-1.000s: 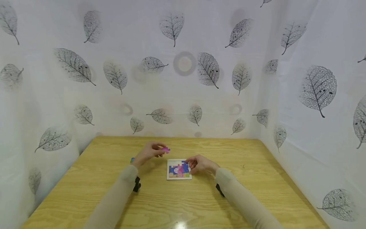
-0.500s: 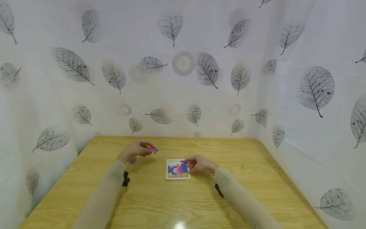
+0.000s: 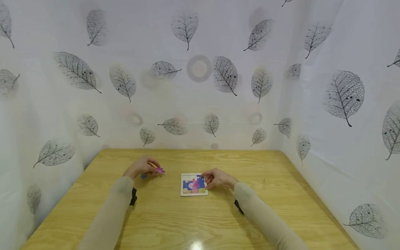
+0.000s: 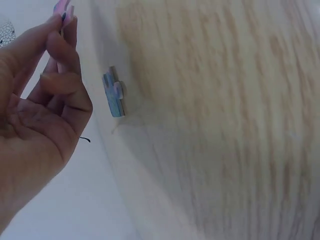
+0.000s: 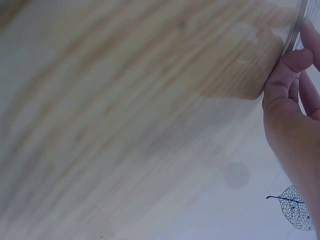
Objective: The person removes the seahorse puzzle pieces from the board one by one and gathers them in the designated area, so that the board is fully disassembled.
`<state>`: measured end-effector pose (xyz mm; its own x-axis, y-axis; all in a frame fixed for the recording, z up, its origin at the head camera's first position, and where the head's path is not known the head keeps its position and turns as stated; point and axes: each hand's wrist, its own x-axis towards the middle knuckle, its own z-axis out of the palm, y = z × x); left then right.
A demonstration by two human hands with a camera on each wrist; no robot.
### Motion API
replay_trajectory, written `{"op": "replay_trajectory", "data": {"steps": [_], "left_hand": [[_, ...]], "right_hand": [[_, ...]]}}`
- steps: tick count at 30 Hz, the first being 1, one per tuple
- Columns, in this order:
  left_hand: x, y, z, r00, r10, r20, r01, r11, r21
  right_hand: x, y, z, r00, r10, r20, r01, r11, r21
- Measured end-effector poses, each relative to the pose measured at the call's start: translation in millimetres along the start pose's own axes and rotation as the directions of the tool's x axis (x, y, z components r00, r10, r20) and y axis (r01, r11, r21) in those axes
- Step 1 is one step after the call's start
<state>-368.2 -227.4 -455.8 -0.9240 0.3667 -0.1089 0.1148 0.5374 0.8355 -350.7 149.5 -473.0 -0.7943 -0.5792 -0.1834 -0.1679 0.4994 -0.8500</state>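
My left hand [image 3: 140, 167] pinches a pink jigsaw piece [image 3: 160, 171] between thumb and fingertips, low over the left part of the table. In the left wrist view the piece [image 4: 62, 7] shows only partly at the top edge. Beside that hand lies a blue jigsaw piece [image 4: 114, 94] flat on the wood. A square white puzzle tray [image 3: 194, 194] sits mid-table, partly filled with a pink and blue picture; white backing shows at its upper left. My right hand [image 3: 218, 178] holds the tray's right edge, thumb against its side and fingers curled over the rim.
The wooden table [image 3: 193, 222] runs back to a pale curtain [image 3: 200, 97] printed with grey leaves, which also encloses both sides. Black straps [image 3: 133, 197] circle the wrists over light sleeves.
My left hand, carrying the pink jigsaw piece, has moved left away from the tray, then lower beside the blue piece. The right hand keeps its place at the tray.
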Motion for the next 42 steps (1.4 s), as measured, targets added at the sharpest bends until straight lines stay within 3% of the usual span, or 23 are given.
{"op": "replay_trajectory", "data": {"steps": [6, 17, 26, 42], "left_hand": [[-5.3, -4.3, 3.5, 0.999, -0.009, -0.048, 0.016, 0.986, 0.164], [1.9, -4.2, 0.3, 0.995, -0.019, -0.1, 0.043, 0.971, 0.237], [3.1, -1.5, 2.9, 0.995, -0.029, -0.093, 0.05, 0.971, 0.234], [-2.4, -9.8, 7.6, 0.993, -0.067, -0.097, 0.084, 0.981, 0.174]], "right_hand": [[1.5, 1.6, 2.4, 1.0, 0.003, 0.0, -0.003, 1.0, -0.022], [1.0, -5.5, -5.2, 1.0, -0.009, -0.01, 0.009, 0.998, -0.057], [-1.6, -5.3, -7.1, 1.0, -0.002, -0.014, 0.001, 0.998, -0.059], [-0.3, -1.7, -0.2, 1.0, 0.003, 0.0, -0.003, 0.999, -0.046]]}}
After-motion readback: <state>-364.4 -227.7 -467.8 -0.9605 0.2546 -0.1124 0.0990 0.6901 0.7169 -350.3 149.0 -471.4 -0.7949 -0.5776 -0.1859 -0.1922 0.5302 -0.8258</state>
